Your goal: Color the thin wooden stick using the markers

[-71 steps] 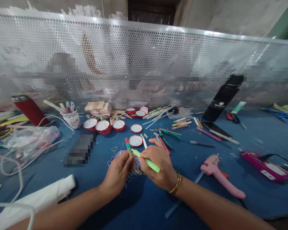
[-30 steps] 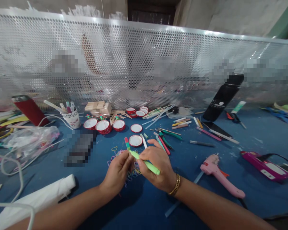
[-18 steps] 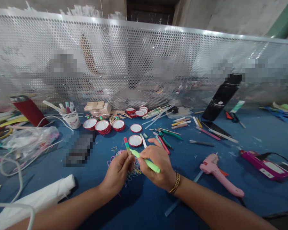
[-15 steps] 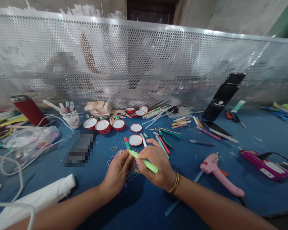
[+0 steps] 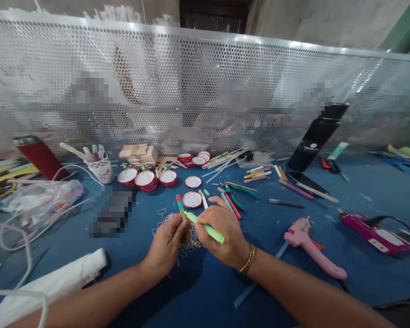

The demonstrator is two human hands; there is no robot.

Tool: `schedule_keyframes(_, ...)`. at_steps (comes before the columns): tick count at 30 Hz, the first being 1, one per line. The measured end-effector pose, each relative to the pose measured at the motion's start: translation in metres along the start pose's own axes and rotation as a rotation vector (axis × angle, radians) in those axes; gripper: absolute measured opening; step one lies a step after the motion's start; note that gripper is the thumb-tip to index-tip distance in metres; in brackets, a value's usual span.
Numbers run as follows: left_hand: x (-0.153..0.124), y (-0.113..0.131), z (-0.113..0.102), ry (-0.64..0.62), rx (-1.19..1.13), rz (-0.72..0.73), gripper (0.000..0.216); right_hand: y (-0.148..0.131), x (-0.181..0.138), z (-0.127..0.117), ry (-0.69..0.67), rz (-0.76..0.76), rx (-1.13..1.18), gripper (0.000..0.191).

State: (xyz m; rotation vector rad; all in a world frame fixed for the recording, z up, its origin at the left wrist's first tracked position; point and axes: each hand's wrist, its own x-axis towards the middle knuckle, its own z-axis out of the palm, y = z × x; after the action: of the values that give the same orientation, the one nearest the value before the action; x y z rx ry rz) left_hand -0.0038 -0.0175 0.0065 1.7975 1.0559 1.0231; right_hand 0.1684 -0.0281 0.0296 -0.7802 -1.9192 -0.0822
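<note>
Pinched in my left hand (image 5: pixel 167 241) is a wooden craft stick (image 5: pixel 180 204), its upper end coloured red, then green. My right hand (image 5: pixel 222 230) grips a light green marker (image 5: pixel 208 228) like a pen, and its tip meets the stick just above my left fingertips. Beneath both hands lies a tangle of coloured loops (image 5: pixel 162 223), partly hidden. Just beyond them are a white disc with a red rim (image 5: pixel 192 200) and a white marker (image 5: pixel 203 199).
Red-rimmed discs stand in stacks (image 5: pixel 146 180) at the back left, near wooden sticks (image 5: pixel 138 154). Right of my hands lie green-handled pliers (image 5: pixel 239 193), a pink glue gun (image 5: pixel 307 248) and a black bottle (image 5: pixel 312 141). A white roll (image 5: pixel 64 282) lies near my left forearm.
The marker's tip has shifted very slightly against the stick, and more of the stick shows above my left fingers. Both hands keep their grips; the whole view has moved a little.
</note>
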Motion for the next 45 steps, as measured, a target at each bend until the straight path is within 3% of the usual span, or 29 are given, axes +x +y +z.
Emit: schedule_keyframes(45, -0.0002, 0.0043, -0.0005, 0.014, 0.005, 0.009, 0.035, -0.0012, 0.0002, -0.0016, 0.045, 0.028, 0.001, 0.004)
